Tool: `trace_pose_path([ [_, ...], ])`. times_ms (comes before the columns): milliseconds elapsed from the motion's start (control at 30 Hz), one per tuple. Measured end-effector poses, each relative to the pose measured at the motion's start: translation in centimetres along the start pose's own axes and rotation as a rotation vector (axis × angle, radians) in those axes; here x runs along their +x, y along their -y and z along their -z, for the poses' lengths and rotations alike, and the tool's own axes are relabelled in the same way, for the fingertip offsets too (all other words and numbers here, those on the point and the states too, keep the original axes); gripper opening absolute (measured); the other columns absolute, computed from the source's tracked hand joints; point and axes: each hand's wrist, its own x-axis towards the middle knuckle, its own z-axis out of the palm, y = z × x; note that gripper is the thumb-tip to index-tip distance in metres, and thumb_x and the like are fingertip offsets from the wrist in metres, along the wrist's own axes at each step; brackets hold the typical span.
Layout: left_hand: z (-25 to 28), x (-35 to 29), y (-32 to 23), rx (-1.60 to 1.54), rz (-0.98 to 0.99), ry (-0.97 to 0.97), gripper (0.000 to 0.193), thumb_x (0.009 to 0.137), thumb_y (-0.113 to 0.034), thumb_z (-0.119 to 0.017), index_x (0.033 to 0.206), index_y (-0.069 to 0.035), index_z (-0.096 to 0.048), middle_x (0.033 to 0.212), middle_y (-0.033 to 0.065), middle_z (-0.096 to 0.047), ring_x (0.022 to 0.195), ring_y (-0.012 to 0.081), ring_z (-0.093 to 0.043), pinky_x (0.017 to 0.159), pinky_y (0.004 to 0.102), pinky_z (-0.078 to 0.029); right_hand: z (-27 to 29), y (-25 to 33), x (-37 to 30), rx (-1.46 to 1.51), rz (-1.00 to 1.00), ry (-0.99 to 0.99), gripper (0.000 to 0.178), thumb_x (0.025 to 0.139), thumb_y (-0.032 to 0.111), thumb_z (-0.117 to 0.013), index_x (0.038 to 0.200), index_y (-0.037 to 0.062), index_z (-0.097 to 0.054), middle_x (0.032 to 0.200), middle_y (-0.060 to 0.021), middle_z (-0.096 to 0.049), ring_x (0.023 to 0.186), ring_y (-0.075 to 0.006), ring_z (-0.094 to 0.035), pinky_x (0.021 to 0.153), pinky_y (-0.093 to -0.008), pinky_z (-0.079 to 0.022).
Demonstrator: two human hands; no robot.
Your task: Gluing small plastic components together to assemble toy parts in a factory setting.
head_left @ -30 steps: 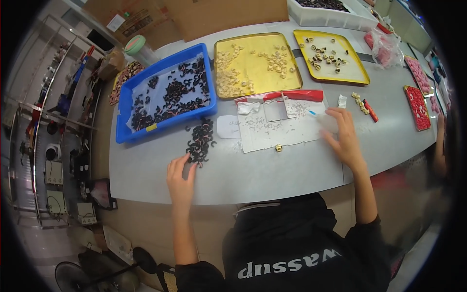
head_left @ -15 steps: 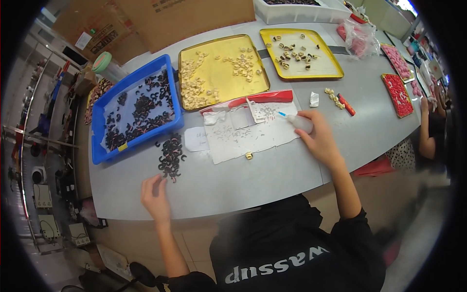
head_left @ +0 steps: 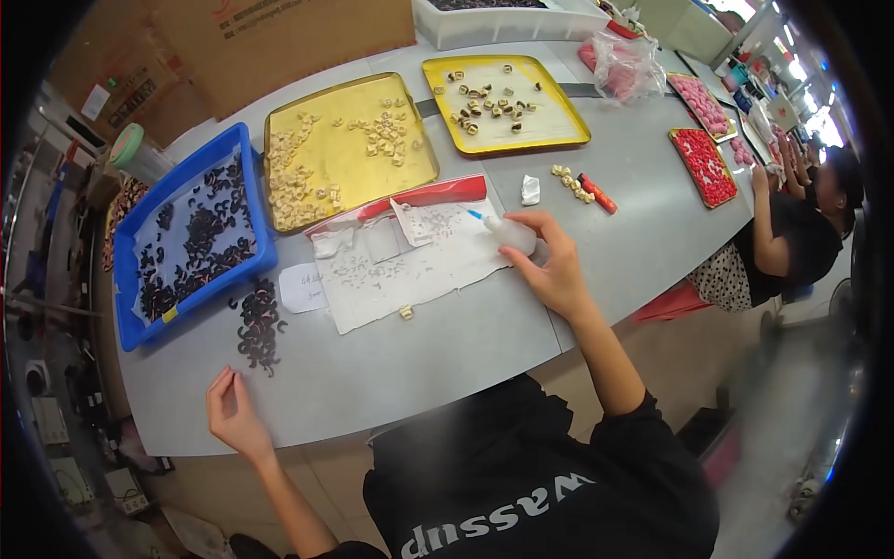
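Note:
My right hand [head_left: 551,265] holds a small translucent squeeze bottle [head_left: 512,237] with a blue tip, tilted over the right part of a white sheet of card [head_left: 410,285]. Small dark marks or specks dot that sheet, and a torn flap stands up on it. My left hand [head_left: 235,415] is just above the table's near left part, thumb and fingertips pinched together; whatever they hold is too small to make out. Beyond it lies a heap of small black curved pieces [head_left: 259,326]. One small cream-coloured piece [head_left: 406,312] sits by the card's near edge.
A blue tray [head_left: 264,244] of black curved pieces stands at left. Two yellow trays, one large [head_left: 349,110] and one smaller [head_left: 568,132], carry small cream pieces. A red tube [head_left: 598,194] lies on the right. Farther right, another person [head_left: 792,233] sits beside red and pink trays.
The whole view has swung, shifting the table leftward in the picture. My left fingertips have drawn together and are a little farther from the black heap. My right hand still holds the bottle.

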Motion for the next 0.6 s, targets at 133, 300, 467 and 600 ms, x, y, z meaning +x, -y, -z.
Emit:
trace_pose_path([
  [133,-0.3,0.3,-1.8,-0.166,0.033,-0.040,0.009,0.082,0.002,-0.055,0.090,0.005,-0.059,0.099,0.0104,-0.058,0.091,0.0146,-0.054,0.082,0.0266,-0.044,-0.1,-0.3,0.3,0.204,0.010,-0.015,0.035,0.074,0.000,-0.064,0.106,0.0003,-0.049,0.103,-0.0093,-0.055,0.096,-0.0182,-0.054,0.085,-0.0290,-0.042],
  [300,-3.6,1.1,-6.9,-0.544,-0.010,0.199,0.009,0.078,0.006,-0.056,0.085,0.003,-0.061,0.096,0.0106,-0.056,0.086,0.0142,-0.053,0.072,0.0236,-0.046,0.0,0.8,2.4,0.550,-0.042,-0.012,0.032,0.079,0.002,-0.059,0.108,-0.0005,-0.044,0.105,-0.0101,-0.052,0.097,-0.0173,-0.053,0.085,-0.0307,-0.043],
  [467,-9.6,0.4,-12.3,-0.852,0.175,0.703,0.014,0.079,0.005,-0.057,0.091,0.002,-0.063,0.095,0.0129,-0.060,0.080,0.0151,-0.057,0.071,0.0245,-0.047,-1.2,4.5,5.9,0.831,-0.170,0.087,0.028,0.086,0.017,-0.053,0.107,0.0001,-0.045,0.101,-0.0121,-0.055,0.094,-0.0201,-0.055,0.084,-0.0328,-0.045],
  [600,-12.8,-0.7,-14.2,-0.936,0.231,0.920,0.017,0.080,0.006,-0.056,0.096,0.003,-0.062,0.092,0.0121,-0.061,0.076,0.0148,-0.057,0.070,0.0254,-0.048,-4.0,4.4,7.2,1.111,-0.264,0.167,0.030,0.088,0.026,-0.050,0.106,0.0011,-0.047,0.099,-0.0112,-0.055,0.080,-0.0168,-0.053,0.074,-0.0290,-0.043],
])
